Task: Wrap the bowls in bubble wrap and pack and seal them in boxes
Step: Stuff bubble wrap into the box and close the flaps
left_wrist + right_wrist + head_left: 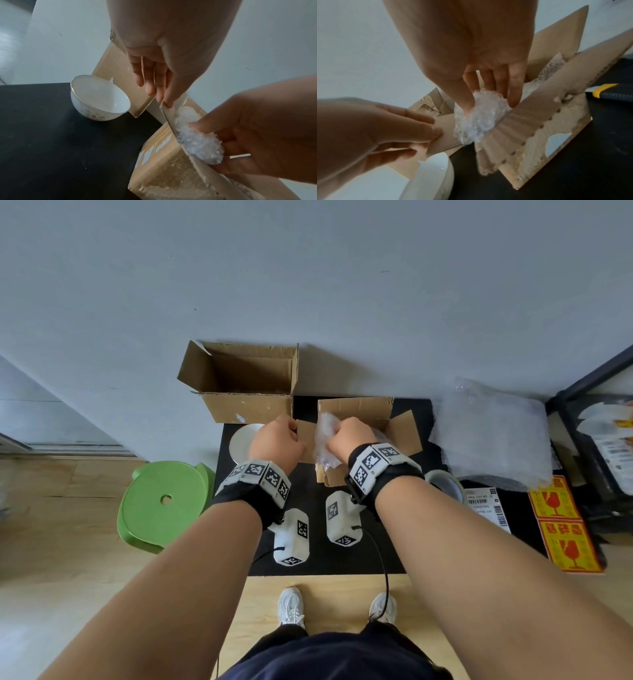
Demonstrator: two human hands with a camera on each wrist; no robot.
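Pushing: right hand (349,436) presses a crumpled clear bubble-wrap bundle (325,436) down into the small brown cardboard box (356,409) on the black mat (308,542); bundle sits at the box mouth, only partly in.
Right fingers: curled around the bundle, thumb on its near side, clamped on wrap (481,115).
Left hand (275,441): pinches the box's left flap (169,119), fingers together on the cardboard edge, pulling it outward.
Key relation: bundle lies straight below the right fingertips, against the inside of the held flap; box opening faces up, so the push looks to go straight down.
Nearer hand: right is on the bundle; left only steadies the flap beside it.
Bundle contents: cannot tell, wrap hides them.
Bare white ceramic bowl with floral print (99,97): on mat just left of the box, unwrapped.
Bigger open cardboard box (239,381): behind, by the wall.
Bubble-wrap sheets (489,436), tape roll (445,484): right of box.
Stage guess: first bowl going in; sealing not yet done.
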